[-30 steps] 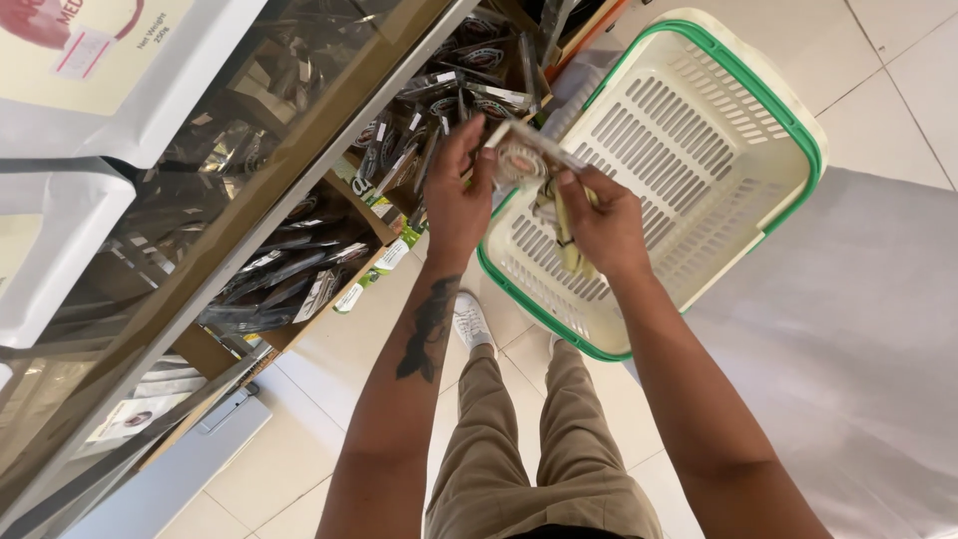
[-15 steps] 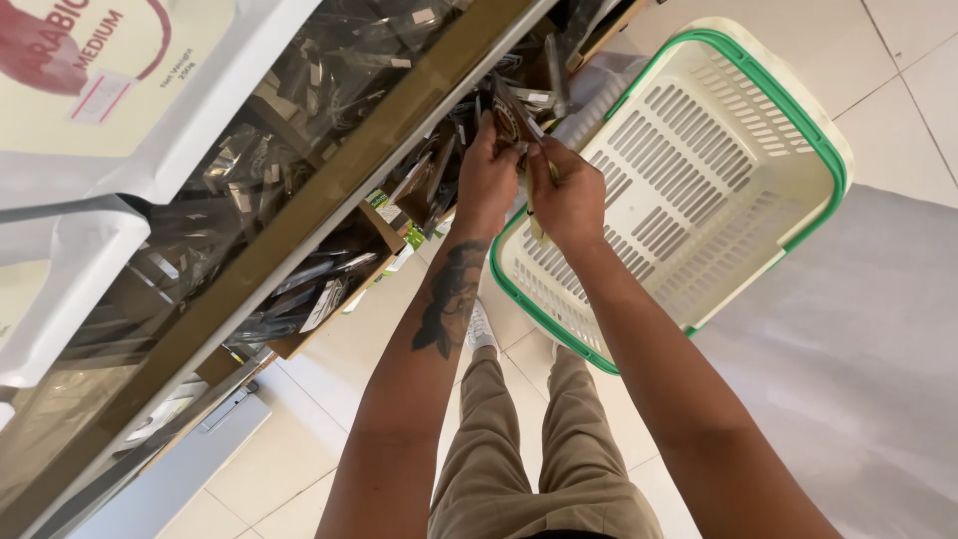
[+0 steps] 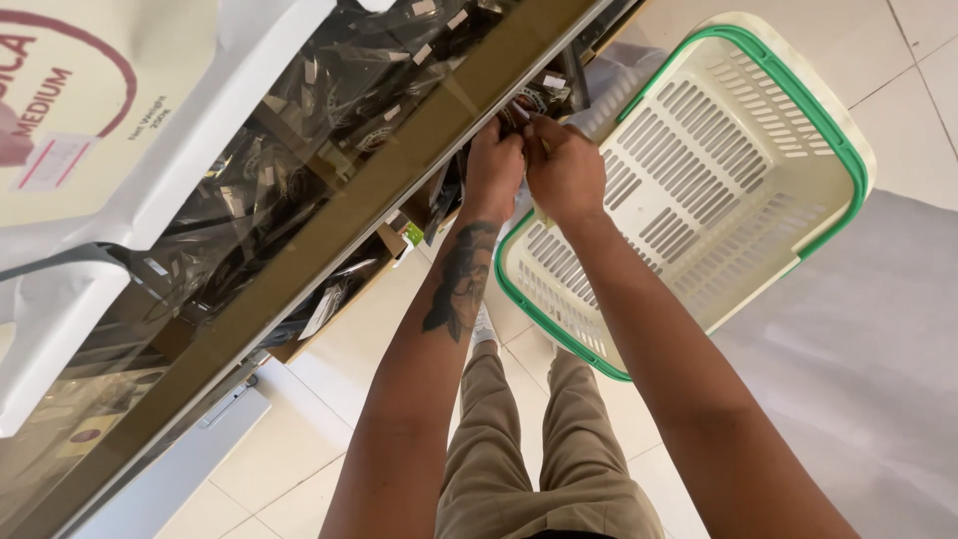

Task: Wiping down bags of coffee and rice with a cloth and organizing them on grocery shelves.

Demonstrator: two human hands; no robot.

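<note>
Both hands, left hand and right hand, pinch a small clear-wrapped packet at the shelf edge; light, crinkly, slippery-looking, best gripped by its top.

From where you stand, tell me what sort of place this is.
Most likely a shop aisle. A long brown shelf edge fronts rows of small goods in clear plastic packets, both hands reach into them, and a cream slotted plastic basket with a green rim sits on the pale tiled floor.
</note>
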